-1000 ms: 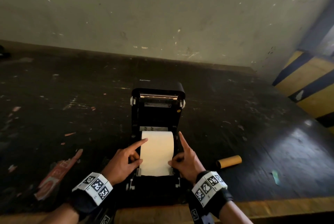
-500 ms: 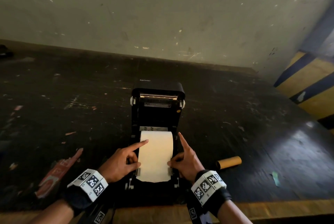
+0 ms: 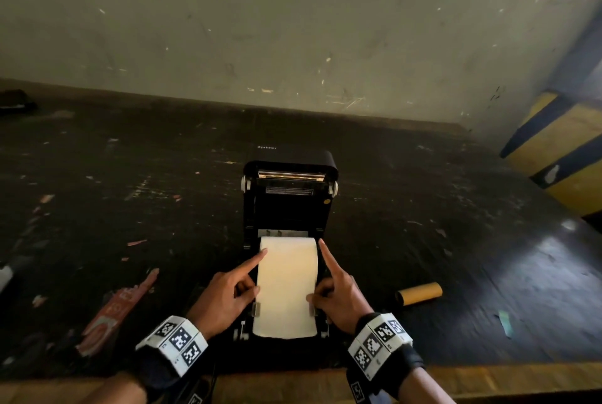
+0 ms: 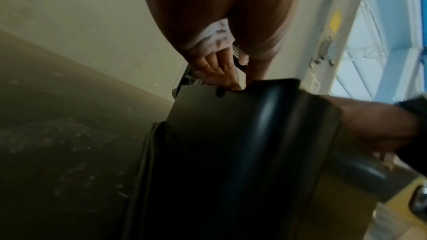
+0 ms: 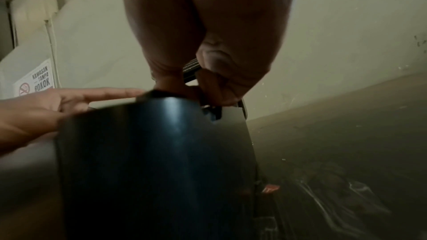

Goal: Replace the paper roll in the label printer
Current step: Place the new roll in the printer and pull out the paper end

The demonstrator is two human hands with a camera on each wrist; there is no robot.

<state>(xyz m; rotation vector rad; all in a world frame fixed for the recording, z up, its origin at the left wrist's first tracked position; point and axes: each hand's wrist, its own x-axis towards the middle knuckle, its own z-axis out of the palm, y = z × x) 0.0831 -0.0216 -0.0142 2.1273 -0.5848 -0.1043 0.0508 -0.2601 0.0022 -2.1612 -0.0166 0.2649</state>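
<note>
The black label printer [image 3: 290,205] stands with its lid raised on the dark table. A white paper roll [image 3: 288,250] sits in its bay, and its loose paper strip [image 3: 286,312] lies drawn out over the front. My left hand [image 3: 252,289] pinches the strip's left edge, index finger stretched along the roll. On the other side my right hand [image 3: 314,297] pinches the right edge, index finger pointing up. In the wrist views the printer's body [image 4: 231,152] [image 5: 150,152] hides the paper.
An empty brown cardboard core [image 3: 419,293] lies right of the printer. A red wrapper [image 3: 114,312] lies to the left, a green scrap [image 3: 505,322] far right. A wooden table edge [image 3: 293,384] runs in front. A yellow-black striped post [image 3: 566,156] stands at the right.
The paper strip has slid toward me; its loose end now hangs further over the printer's front. Both hands have drawn back slightly with it.
</note>
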